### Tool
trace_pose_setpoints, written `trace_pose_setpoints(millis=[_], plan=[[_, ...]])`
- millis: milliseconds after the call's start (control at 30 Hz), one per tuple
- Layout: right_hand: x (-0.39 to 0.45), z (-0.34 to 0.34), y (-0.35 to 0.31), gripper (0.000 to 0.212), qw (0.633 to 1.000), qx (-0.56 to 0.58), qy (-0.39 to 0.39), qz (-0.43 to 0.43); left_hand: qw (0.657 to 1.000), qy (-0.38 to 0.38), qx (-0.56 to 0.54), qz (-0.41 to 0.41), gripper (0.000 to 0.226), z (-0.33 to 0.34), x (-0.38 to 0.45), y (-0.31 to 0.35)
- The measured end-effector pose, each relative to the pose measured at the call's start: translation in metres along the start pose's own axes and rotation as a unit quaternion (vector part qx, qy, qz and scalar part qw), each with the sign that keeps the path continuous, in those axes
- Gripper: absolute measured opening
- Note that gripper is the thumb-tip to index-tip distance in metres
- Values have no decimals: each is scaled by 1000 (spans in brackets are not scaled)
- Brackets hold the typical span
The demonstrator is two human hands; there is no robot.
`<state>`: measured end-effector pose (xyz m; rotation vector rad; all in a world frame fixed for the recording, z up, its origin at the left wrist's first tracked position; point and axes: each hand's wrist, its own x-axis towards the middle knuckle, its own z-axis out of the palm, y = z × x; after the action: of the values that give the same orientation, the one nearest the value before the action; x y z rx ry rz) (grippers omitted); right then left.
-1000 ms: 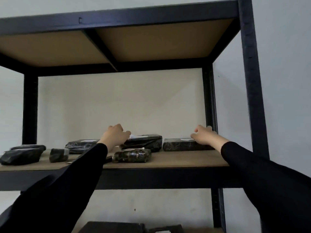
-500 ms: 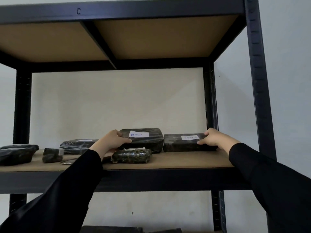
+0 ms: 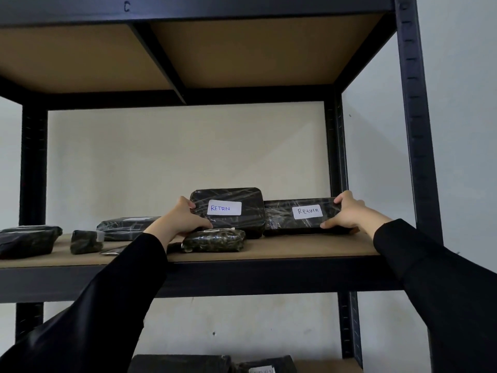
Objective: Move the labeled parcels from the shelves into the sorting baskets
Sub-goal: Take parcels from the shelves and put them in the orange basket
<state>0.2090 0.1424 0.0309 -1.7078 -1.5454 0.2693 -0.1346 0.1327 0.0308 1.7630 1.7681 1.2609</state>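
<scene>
On the brown particle-board shelf (image 3: 309, 249), two black plastic-wrapped parcels sit side by side, tilted up, long axes left-right. Left hand (image 3: 183, 219) clamps the left end of the "RETRN" labeled parcel (image 3: 228, 211); right hand (image 3: 347, 212) clamps the right end of the flatter "Return" labeled parcel (image 3: 301, 215). No baskets in view.

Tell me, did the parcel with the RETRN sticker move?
Yes. The left hand tipped the parcel up: its label now faces us, and its top stands higher against the back wall.
</scene>
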Motion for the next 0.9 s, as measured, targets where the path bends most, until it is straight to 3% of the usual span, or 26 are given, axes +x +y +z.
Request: trace_pose_setpoints(millis=[367, 500, 633, 733, 833, 900], plan=[[6, 2, 0, 74, 997, -75, -11, -25, 996, 23, 73, 41, 58, 0, 5, -4], [11, 6, 2, 36, 994, -107, -23, -27, 988, 49, 128, 69, 29, 3, 7, -2], [13, 11, 2, 46, 992, -118, -12, -30, 984, 71, 154, 61, 44, 3, 9, -5], [7, 13, -4, 36, 988, -151, 10, -24, 980, 67, 175, 64, 46, -1, 7, -7], [-9, 14, -26, 44, 974, -147, 91, -145, 973, 96, 191, 83, 51, -15, -1, -7], [-36, 20, -54, 38, 968, -93, 70, -224, 966, 106, 218, 92, 40, -33, -6, -9]])
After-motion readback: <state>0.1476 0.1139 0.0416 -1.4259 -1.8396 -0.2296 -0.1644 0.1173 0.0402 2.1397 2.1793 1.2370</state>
